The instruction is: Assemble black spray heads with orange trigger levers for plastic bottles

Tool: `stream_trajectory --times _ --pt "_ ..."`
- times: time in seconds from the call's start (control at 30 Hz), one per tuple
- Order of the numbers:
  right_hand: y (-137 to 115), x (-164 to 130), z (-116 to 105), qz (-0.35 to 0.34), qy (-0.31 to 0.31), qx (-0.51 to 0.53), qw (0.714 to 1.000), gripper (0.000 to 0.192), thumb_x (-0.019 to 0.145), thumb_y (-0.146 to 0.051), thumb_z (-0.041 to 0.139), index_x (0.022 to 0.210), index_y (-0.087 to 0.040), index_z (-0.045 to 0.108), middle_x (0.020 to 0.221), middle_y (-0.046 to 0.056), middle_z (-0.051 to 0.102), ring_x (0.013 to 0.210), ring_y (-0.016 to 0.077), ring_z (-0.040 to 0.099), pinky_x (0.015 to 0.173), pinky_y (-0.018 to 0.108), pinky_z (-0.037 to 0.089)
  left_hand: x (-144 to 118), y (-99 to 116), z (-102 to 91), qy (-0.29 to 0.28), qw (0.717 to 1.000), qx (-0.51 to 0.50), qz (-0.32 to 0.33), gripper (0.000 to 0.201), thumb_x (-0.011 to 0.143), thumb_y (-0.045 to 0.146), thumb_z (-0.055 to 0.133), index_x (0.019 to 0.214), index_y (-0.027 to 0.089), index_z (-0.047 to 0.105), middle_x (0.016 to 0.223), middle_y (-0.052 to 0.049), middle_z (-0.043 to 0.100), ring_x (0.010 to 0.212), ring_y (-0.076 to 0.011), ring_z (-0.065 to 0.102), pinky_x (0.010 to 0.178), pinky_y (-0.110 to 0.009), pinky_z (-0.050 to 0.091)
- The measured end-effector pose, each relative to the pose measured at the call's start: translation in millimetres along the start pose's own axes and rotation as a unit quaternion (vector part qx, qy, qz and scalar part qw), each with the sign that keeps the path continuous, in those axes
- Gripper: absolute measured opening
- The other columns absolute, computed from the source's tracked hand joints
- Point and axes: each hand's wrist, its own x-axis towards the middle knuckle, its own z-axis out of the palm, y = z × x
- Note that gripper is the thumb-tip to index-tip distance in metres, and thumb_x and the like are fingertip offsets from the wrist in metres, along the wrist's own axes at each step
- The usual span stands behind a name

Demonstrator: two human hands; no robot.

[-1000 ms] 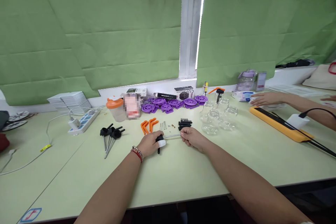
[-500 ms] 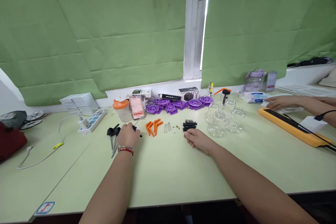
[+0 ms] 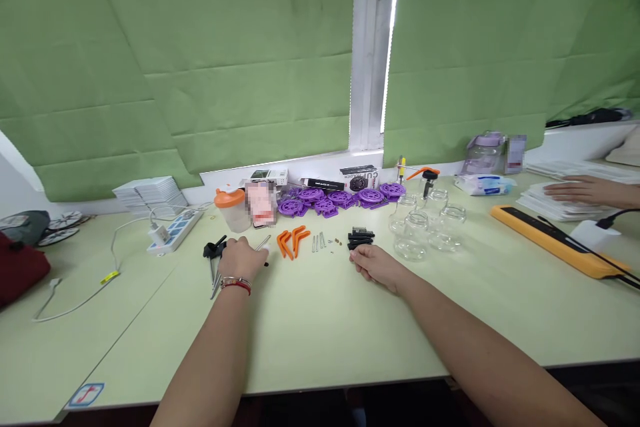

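Since a second ago the left hand [image 3: 243, 259] has carried the black-handled rod [image 3: 263, 244] away from the right hand [image 3: 376, 264], left of the orange brackets [image 3: 292, 241], fingers gripping it. The right rests loosely curled, empty, on the surface [image 3: 350, 327].

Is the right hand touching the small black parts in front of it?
Cannot tell. In the head view the right hand lies right against the black parts, hiding any contact or gap.

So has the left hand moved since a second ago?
Yes. The left hand has gone left, away from the orange brackets, and now lies over the black-handled tools. The right hand stays near the black parts.
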Motion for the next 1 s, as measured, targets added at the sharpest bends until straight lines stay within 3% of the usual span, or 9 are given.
stream_trajectory --times 0.13,0.3,0.63,0.83,1.0 --pt "4.8 3.2 -1.1 -0.005 0.0 -0.003 1.0 0.027 0.086 -0.043 0.046 0.079 -0.017 0.051 0.065 -0.002 0.051 0.043 0.005 0.039 0.041 0.02 0.026 9.3 -12.3 -1.4 0.08 0.997 0.003 -0.002 0.035 0.073 0.036 0.047 0.099 0.019 0.064 0.107 -0.015 0.059 0.098 -0.0331 0.054 0.072 -0.042 0.043" --pt "5.4 3.2 -1.3 -0.014 0.0 -0.014 1.0 0.026 0.085 -0.042 0.047 0.077 -0.018 0.049 0.064 -0.002 0.051 0.044 0.0051 0.039 0.042 0.02 0.027 17.3 -23.5 2.8 0.048 0.998 0.029 0.037 0.038 0.064 0.02 0.052 0.097 0.024 0.068 0.104 -0.012 0.063 0.101 -0.0321 0.052 0.083 -0.045 0.034" --pt "-1.7 -0.6 -0.3 -0.006 0.003 -0.014 1.0 0.026 0.083 -0.041 0.05 0.073 -0.018 0.047 0.063 -0.003 0.05 0.044 0.0051 0.038 0.043 0.02 0.027 21.3 -28.4 8.6 -0.034 0.998 0.033 0.036 0.036 0.064 0.017 0.052 0.094 0.026 0.068 0.095 -0.01 0.069 0.098 -0.0315 0.056 0.085 -0.046 0.029" --pt "-3.1 -1.8 0.8 -0.005 0.006 -0.011 1.0 0.025 0.082 -0.04 0.051 0.072 -0.018 0.046 0.062 -0.003 0.049 0.044 0.0052 0.038 0.044 0.02 0.027 22.3 -27.5 7.6 -0.003 0.998 0.042 0.039 0.036 0.063 0.017 0.052 0.094 0.024 0.067 0.092 -0.01 0.07 0.095 -0.032 0.059 0.081 -0.044 0.033" --pt "-3.7 -2.5 1.4 -0.005 0.007 -0.011 1.0 0.027 0.082 -0.041 0.052 0.07 -0.018 0.045 0.061 -0.003 0.048 0.044 0.0052 0.038 0.045 0.02 0.029 16.4 -17.2 6.9 0.007 0.998 -0.029 0.048 0.037 0.067 0.028 0.053 0.103 0.022 0.063 0.102 -0.008 0.068 0.093 -0.0277 0.061 0.071 -0.034 0.04"
